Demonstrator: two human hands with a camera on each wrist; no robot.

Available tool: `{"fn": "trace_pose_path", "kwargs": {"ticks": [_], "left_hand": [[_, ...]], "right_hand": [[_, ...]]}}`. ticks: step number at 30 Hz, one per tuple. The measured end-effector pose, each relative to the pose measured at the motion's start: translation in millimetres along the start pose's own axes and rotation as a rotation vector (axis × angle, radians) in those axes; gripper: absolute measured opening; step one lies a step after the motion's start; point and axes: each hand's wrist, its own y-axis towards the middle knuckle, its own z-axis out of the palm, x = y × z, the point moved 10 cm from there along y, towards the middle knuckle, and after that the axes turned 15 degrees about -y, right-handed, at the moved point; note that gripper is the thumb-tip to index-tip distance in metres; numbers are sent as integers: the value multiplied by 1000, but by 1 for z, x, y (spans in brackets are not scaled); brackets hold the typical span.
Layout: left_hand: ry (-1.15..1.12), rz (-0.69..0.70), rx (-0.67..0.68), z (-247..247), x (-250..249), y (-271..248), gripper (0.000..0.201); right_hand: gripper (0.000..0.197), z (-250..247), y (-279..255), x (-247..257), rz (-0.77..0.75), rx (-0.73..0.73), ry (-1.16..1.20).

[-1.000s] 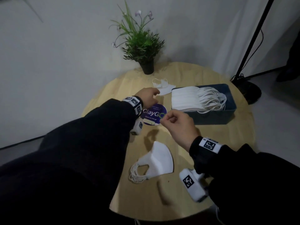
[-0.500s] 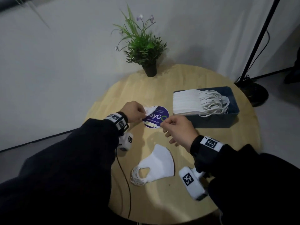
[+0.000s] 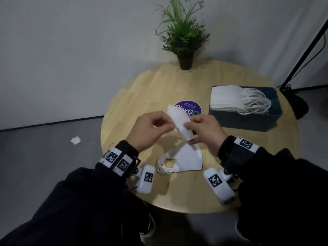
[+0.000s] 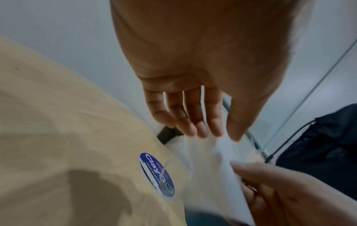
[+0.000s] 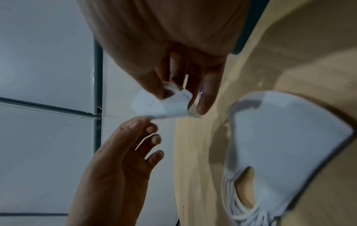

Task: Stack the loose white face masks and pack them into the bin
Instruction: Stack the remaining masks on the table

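White fabric is held above the middle of the head view: a single loose mask (image 3: 179,119) is pinched between both hands over the wooden worktop (image 3: 142,96). The left hand (image 3: 149,130) has its grip closed on the mask's left edge with thumb and forefinger, the other fingers hanging loose in the right wrist view. The right hand (image 3: 204,130) has its grip clamped on the lower right end, the fabric caught between thumb and fingers. The mask is held tilted, apparently so that it can be flattened along its fold and its ear loops sorted before it is laid down; that is a judgement.

Directly below the hands, toward the lower centre of the frame, a small stack of masks (image 3: 184,160) lies flat on the worktop, loops bunched at its left end. The held mask is probably meant to be added to it, folded the same way.

At the right of the frame a blue bin (image 3: 248,121) already carries a row of masks (image 3: 225,98) standing on edge, loops trailing to the right. A purple round sticker (image 3: 188,106) sits just behind the hands, and a potted plant (image 3: 182,39) stands at the far edge.
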Motion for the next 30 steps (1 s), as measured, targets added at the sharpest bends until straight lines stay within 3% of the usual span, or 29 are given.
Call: {"fn": "trace_pose_path", "kwargs": {"ticks": [2, 4, 6, 9, 11, 13, 19, 22, 30], "left_hand": [[-44, 6, -51, -18, 4, 5, 37], [-99, -69, 58, -14, 14, 10, 73], [-165, -136, 206, 1, 20, 12, 85], [-183, -213, 284, 6, 23, 13, 57], [-144, -252, 303, 6, 26, 11, 25], [-101, -322, 289, 2, 36, 7, 8], [24, -519, 214, -7, 66, -15, 10], [77, -580, 239, -1, 79, -22, 13], [161, -619, 282, 17, 99, -27, 22]], "right_hand": [[16, 1, -3, 6, -40, 73, -58], [12, 0, -6, 16, -75, 129, -24], [14, -2, -9, 23, -75, 173, 67], [14, -10, -4, 18, -12, 140, 189], [14, -18, 3, 4, 45, 61, 146], [13, -21, 6, -15, 121, 30, 91], [9, -11, 0, -58, 249, 158, -193], [12, -11, -4, -71, 272, 164, -302], [19, -18, -2, -80, 284, 132, -425]]}}
